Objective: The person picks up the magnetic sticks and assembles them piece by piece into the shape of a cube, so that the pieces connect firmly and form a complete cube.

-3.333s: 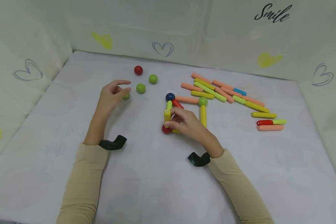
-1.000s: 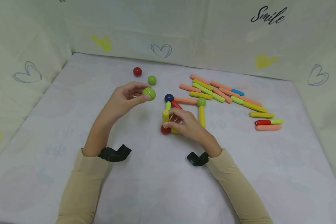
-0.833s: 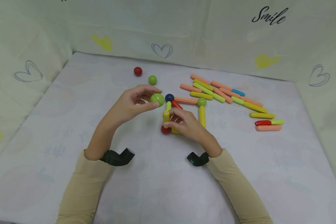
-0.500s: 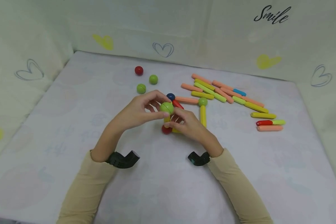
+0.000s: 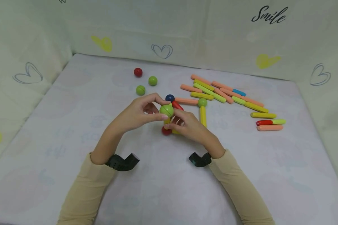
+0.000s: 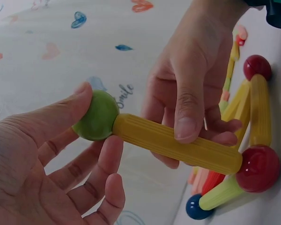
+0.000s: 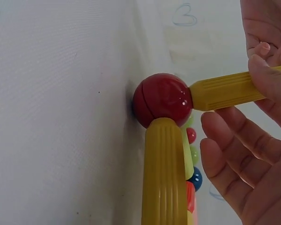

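Note:
My left hand (image 5: 138, 112) pinches a green ball (image 6: 97, 116) between thumb and fingers, at the top end of an upright yellow rod (image 6: 178, 145). My right hand (image 5: 192, 125) grips that rod along its length. The rod's lower end meets a red ball (image 7: 161, 101) resting on the table. From this corner a flat frame of rods spreads out, with a blue ball (image 5: 170, 98), an orange rod (image 5: 186, 101), a second green ball (image 5: 202, 102) and a red diagonal rod (image 5: 177, 105). My right hand hides part of the frame's near side in the head view.
Two loose green balls (image 5: 153, 80) and a loose red ball (image 5: 138, 72) lie at the back left of the white-covered table (image 5: 157, 187). Several loose rods, among them a yellow rod (image 5: 263, 115) and an orange rod (image 5: 269, 127), lie at the back right.
My left hand has taken a green ball from the table at the left and carried it right onto the top of the upright yellow rod. My right hand has kept its grip there.

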{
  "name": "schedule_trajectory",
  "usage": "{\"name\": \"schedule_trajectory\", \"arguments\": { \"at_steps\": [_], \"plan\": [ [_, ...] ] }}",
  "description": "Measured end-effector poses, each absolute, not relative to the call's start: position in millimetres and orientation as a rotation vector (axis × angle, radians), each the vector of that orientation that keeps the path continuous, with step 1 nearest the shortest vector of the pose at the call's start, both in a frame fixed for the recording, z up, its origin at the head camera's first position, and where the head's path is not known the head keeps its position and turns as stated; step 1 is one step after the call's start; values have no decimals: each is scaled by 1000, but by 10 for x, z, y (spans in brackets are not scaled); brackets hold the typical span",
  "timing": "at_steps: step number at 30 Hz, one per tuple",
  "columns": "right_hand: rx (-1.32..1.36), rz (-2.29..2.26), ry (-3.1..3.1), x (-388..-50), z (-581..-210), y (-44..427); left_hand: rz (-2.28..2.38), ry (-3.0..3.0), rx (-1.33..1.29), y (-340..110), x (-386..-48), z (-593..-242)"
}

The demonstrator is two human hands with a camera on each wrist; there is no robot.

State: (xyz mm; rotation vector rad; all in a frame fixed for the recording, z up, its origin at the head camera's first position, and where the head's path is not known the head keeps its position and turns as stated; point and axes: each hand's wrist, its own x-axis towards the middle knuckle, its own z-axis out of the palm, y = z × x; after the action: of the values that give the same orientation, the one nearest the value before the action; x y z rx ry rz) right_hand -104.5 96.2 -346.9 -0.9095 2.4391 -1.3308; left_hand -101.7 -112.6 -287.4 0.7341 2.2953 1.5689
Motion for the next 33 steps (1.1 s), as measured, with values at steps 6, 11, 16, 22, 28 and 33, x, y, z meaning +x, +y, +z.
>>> {"name": "schedule_trajectory", "arguments": {
  "at_steps": [6, 11, 16, 22, 28, 33],
  "plan": [
    [-849, -1276, 2447, -1063, -3384, 1046, 1600, 2257, 719, -1111, -1018, -2891],
    [-717, -1265, 2534, -1166, -3316, 1302, 1604, 2237, 654, -1102, -1019, -2900],
    [-498, -1317, 2712, -1268, -3234, 1733, 1618, 2224, 613, -1100, -1025, -2906],
    [-161, -1502, 2799, -1353, -3287, 2373, 1630, 2212, 582, -1115, -1024, -2907],
    [325, -1547, 2804, -1339, -3403, 2952, 1644, 2202, 582, -1131, -1024, -2904],
    [645, -1696, 2623, -1215, -3445, 3267, 1639, 2195, 570, -1126, -1016, -2890]
  ]
}}
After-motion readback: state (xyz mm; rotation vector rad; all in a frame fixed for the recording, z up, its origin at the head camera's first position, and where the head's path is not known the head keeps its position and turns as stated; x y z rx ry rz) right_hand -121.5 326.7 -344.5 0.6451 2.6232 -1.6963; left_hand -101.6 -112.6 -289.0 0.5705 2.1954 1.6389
